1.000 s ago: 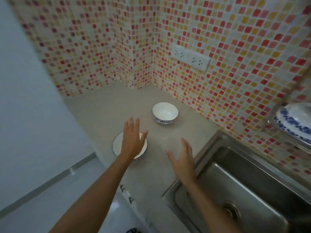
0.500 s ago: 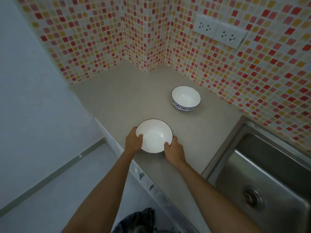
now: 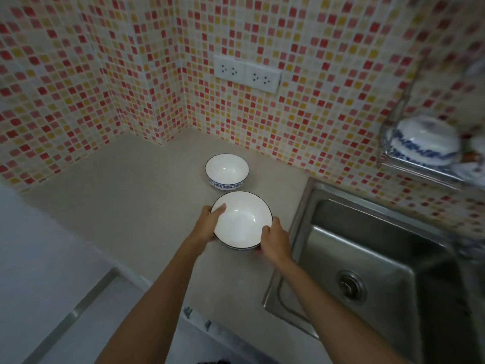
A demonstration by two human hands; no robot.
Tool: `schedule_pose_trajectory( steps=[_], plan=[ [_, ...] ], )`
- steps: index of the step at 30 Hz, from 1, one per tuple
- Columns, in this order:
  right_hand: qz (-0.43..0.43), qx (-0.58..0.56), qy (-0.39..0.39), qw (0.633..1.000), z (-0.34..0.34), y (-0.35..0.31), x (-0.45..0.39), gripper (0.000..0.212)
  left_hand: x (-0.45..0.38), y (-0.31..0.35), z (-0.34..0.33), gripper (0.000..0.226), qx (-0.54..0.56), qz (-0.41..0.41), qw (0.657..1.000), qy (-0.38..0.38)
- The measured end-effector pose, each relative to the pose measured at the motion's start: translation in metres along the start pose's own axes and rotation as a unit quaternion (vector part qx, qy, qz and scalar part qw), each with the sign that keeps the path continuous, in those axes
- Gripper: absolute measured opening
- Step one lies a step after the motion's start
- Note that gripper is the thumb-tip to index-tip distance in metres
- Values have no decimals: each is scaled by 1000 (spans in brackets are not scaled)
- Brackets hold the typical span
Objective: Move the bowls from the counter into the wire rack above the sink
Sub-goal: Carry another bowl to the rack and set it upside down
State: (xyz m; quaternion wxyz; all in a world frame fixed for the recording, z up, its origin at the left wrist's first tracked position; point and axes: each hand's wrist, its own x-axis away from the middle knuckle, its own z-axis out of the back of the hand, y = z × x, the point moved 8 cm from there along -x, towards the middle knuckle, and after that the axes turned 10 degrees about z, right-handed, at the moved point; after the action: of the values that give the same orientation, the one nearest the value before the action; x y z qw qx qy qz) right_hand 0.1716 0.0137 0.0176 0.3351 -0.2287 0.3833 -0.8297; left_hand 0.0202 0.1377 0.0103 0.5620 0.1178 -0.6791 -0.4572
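On the worktop (image 3: 126, 195), near its front edge, both hands are wrapped around a big white bowl (image 3: 242, 222) with a thin dark rim. The left hand (image 3: 210, 223) grips the left side of it, with the thumb hooked over the rim and lying inside. The right hand (image 3: 274, 240) grips the near right side, with its thumb on the rim too. I cannot tell if the bowl is lifted yet or just sitting on the worktop, because the hands cover its bottom. Just behind it sits a small bowl (image 3: 227, 170), white inside with a blue pattern low on its outside, and nobody is touching it. It looks very close to the big bowl, but I cannot tell if they touch. To the right is a metal sink (image 3: 393, 258) with a drain in the bottom. Up on the tiled wall (image 3: 315, 114) above the sink hangs the wire rack (image 3: 420, 166), and it already holds a blue and white bowl (image 3: 425, 143) that is blurry. I think the job is only partly done: one bowl or more is up in the rack, one bowl is in the hands, and one waits on the worktop. The rack is cut off at the right edge, so I cannot see how many bowls are in it or how much room is left. A white socket plate (image 3: 246, 73) sits on the wall.
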Motion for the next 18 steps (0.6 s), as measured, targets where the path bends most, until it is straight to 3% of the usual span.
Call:
schedule_pose_trajectory(
  steps=[2, 4, 7, 14, 18],
  plan=[
    [6, -18, 40, 999, 36, 3, -2, 35, 9, 21, -39, 43, 28, 1, 997, -67],
    [10, -31, 72, 997, 75, 8, -2, 36, 20, 39, -78, 58, 33, -6, 991, -131],
    [23, -51, 117, 992, 134, 18, -3, 35, 31, 60, -129, 75, 5, -30, 984, -175],
    [69, -45, 188, 979, 247, 38, 14, 36, 108, 102, -235, 49, -37, -152, 961, -230],
    [117, -32, 218, 969, 293, 38, 22, 35, 130, 112, -275, 54, -7, -173, 955, -241]
  ],
)
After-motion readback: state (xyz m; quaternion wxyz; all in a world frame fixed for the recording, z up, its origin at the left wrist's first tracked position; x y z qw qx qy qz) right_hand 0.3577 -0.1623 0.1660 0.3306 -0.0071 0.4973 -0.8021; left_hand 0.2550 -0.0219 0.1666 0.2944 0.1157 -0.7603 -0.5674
